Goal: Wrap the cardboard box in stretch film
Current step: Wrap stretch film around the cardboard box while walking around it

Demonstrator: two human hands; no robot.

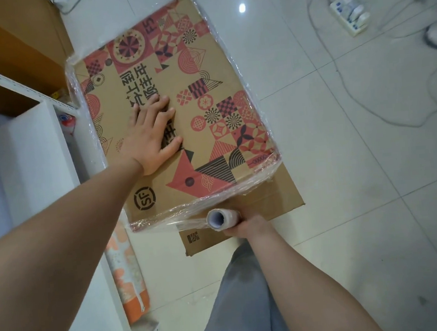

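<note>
Nearest, the right hand (253,227) grips the film roll (223,219) at the cardboard box (207,108)'s near edge; its fingers are hidden. The left hand (151,134) presses flat on the box on the floor (343,154). Left, white shelving (33,144); far right, cables (360,47) and a power strip (351,16).

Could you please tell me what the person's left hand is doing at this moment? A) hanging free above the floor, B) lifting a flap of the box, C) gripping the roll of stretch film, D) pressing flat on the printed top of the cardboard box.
D: the left hand lies flat, fingers straight, on the printed top of the cardboard box, while the right hand holds the stretch film roll.
</note>
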